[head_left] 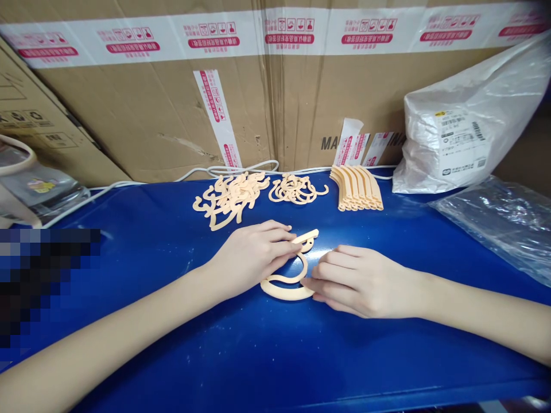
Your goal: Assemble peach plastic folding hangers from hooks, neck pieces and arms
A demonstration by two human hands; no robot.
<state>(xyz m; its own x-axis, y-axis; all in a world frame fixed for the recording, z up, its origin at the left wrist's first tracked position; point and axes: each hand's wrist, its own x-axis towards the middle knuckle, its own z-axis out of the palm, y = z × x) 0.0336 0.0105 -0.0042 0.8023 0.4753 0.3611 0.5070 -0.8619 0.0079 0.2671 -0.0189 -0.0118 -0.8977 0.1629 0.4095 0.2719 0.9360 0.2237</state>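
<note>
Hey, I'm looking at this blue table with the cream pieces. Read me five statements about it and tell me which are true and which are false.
1. The left hand and right hand both touch curved cream pieces. True.
2. The tidy stack sits left of both loose piles in the picture. False: it sits to their right.
3. Printed tape runs across the cardboard box. True.
4. The white bag lies in front of the hands, at the near edge. False: it stands beyond them, at the far right.
5. The bag carries a label. True.
</note>
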